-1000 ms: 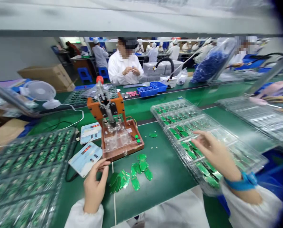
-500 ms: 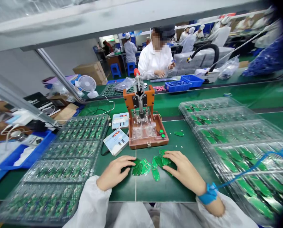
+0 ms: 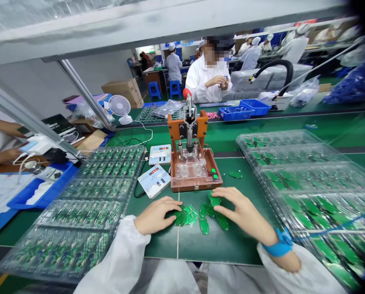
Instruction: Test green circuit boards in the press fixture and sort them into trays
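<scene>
My left hand [image 3: 156,214] rests at the left edge of a fanned group of green circuit boards [image 3: 190,215], thumb and fingers apart, the fingertips touching the outermost boards. On the other side, my right hand [image 3: 239,210] has thumb and fingers at the two edges of a green circuit board [image 3: 214,200] on top of a second loose pile. Other boards of that pile [image 3: 204,226] lie below and left of the hand. Behind the piles stands a toggle-clamp test fixture [image 3: 190,163] with a red-tipped lever and clear plates.
Stacked clear trays of boards flank me, one on the left [image 3: 87,196], one on the right [image 3: 295,175]. Two display boxes [image 3: 154,179] sit beside the fixture. A lone board [image 3: 235,174] lies to its right. Across the bench a co-worker [image 3: 205,77] handles a small part.
The view has shifted, so the bench appears farther right. My right fingers have moved up slightly onto the pile's top board. The co-worker's hands have come together.
</scene>
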A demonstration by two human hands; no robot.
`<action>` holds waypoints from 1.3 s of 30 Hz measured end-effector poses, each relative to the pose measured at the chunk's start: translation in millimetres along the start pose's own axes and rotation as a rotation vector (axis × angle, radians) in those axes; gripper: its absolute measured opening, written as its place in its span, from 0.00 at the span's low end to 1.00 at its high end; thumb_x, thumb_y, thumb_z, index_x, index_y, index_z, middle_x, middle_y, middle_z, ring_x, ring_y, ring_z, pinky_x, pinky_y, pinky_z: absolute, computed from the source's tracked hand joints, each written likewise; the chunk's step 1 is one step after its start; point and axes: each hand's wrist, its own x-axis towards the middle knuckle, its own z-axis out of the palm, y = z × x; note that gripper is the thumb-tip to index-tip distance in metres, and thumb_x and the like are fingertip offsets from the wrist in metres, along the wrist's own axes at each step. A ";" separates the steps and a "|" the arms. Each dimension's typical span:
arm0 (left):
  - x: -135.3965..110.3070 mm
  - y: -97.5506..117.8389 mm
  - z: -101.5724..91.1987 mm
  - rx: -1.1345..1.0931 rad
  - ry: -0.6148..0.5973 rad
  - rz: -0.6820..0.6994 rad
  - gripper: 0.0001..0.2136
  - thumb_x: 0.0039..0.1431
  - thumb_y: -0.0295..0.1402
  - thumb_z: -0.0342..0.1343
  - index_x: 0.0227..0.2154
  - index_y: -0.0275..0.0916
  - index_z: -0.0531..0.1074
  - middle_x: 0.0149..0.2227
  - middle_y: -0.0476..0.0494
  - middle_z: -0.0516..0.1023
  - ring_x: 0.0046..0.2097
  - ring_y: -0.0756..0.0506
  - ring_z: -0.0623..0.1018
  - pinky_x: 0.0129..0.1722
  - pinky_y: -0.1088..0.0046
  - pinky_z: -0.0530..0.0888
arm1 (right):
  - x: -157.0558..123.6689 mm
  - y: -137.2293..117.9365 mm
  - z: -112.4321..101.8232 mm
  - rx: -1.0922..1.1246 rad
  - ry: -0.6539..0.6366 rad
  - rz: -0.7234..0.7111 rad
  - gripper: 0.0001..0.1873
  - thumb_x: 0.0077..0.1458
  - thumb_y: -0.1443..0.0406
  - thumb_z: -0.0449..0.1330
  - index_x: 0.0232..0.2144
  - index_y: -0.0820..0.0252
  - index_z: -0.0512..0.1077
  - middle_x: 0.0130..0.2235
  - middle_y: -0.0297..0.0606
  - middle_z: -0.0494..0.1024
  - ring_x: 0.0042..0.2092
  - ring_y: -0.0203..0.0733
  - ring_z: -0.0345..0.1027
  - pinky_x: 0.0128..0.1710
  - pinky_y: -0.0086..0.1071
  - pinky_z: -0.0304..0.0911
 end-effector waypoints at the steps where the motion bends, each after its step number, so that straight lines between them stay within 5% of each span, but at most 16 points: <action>1: 0.4 -0.2 -0.1 -0.005 -0.003 0.001 0.16 0.59 0.24 0.58 0.49 0.42 0.78 0.59 0.47 0.76 0.60 0.41 0.73 0.62 0.58 0.71 | 10.6 -1.0 -3.5 0.013 0.026 -0.025 0.14 0.63 0.56 0.62 0.50 0.49 0.74 0.54 0.39 0.79 0.57 0.50 0.71 0.58 0.49 0.70; 7: 1.7 -2.5 2.7 -0.064 0.034 -0.009 0.13 0.57 0.25 0.61 0.45 0.42 0.78 0.56 0.46 0.77 0.59 0.41 0.74 0.62 0.61 0.70 | 87.5 6.7 -1.7 -0.018 0.105 -0.162 0.12 0.61 0.59 0.64 0.47 0.54 0.77 0.52 0.42 0.80 0.56 0.50 0.72 0.57 0.48 0.70; 11: -0.6 -1.4 0.7 -0.115 0.077 -0.020 0.12 0.56 0.26 0.63 0.44 0.42 0.78 0.55 0.43 0.76 0.58 0.41 0.75 0.61 0.62 0.70 | 114.0 15.6 8.0 -0.034 0.087 -0.189 0.14 0.59 0.61 0.66 0.47 0.55 0.78 0.52 0.43 0.81 0.55 0.52 0.72 0.58 0.50 0.69; 18: 5.6 14.5 -36.4 -0.120 0.229 0.047 0.07 0.61 0.32 0.61 0.42 0.42 0.77 0.55 0.42 0.75 0.56 0.41 0.76 0.60 0.61 0.71 | 117.5 19.8 10.6 -0.047 0.045 -0.209 0.13 0.60 0.59 0.64 0.47 0.54 0.78 0.51 0.42 0.81 0.56 0.52 0.71 0.59 0.51 0.68; 24: 48.9 11.5 -63.8 0.039 0.426 0.047 0.07 0.62 0.33 0.61 0.42 0.41 0.78 0.52 0.42 0.77 0.55 0.40 0.76 0.59 0.58 0.71 | 120.9 21.0 7.5 -0.042 0.005 -0.221 0.13 0.59 0.59 0.66 0.46 0.55 0.79 0.51 0.43 0.81 0.56 0.52 0.71 0.60 0.51 0.67; 30: 86.9 4.5 -65.7 0.136 0.391 0.057 0.08 0.60 0.31 0.63 0.42 0.39 0.78 0.50 0.41 0.77 0.54 0.39 0.76 0.59 0.58 0.71 | 119.3 20.9 8.8 -0.027 0.010 -0.209 0.13 0.59 0.59 0.66 0.45 0.56 0.79 0.53 0.44 0.80 0.57 0.52 0.70 0.60 0.51 0.67; 35: 91.9 4.2 -62.4 0.148 0.376 0.041 0.08 0.60 0.31 0.64 0.42 0.38 0.78 0.49 0.41 0.76 0.53 0.38 0.76 0.58 0.57 0.71 | 116.1 17.4 7.5 0.017 0.070 -0.200 0.13 0.57 0.59 0.67 0.45 0.55 0.79 0.52 0.42 0.81 0.56 0.51 0.72 0.60 0.49 0.68; 39: 90.6 3.8 -61.6 0.152 0.391 0.036 0.06 0.60 0.31 0.63 0.40 0.38 0.78 0.49 0.41 0.76 0.52 0.39 0.76 0.57 0.58 0.72 | 121.4 8.9 -15.5 0.052 0.233 -0.143 0.10 0.61 0.59 0.61 0.41 0.55 0.79 0.47 0.42 0.83 0.51 0.50 0.76 0.55 0.48 0.70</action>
